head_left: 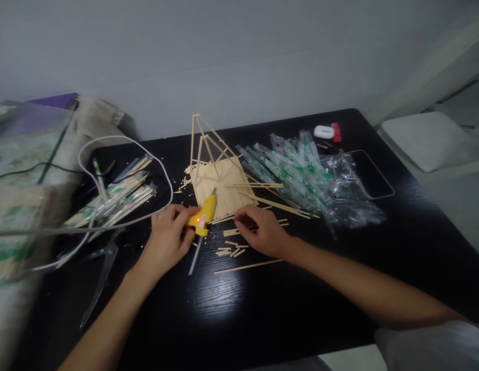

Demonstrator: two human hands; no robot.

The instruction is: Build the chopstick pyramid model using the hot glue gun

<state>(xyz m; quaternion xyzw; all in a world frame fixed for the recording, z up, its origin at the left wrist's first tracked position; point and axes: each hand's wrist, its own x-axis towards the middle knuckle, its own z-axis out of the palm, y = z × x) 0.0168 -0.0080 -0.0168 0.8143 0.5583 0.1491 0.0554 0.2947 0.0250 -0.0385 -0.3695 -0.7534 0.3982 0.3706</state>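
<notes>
A yellow hot glue gun is in my left hand, its handle in my fingers and its nozzle pointing away from me. A clear glue stick sticks out of its back, and a small orange light glows on its side. My right hand is closed, fingers curled by the near edge of a base of wooden sticks; whatever they pinch is hidden. On the base rises a stick frame of slanted legs. Short cut stick pieces and one long stick lie close to my right hand.
Empty clear-and-green wrappers heap on the right, beside a white case. Packed sticks, a white cable and a clear plastic strip occupy the left. Loose sticks jut right from the base.
</notes>
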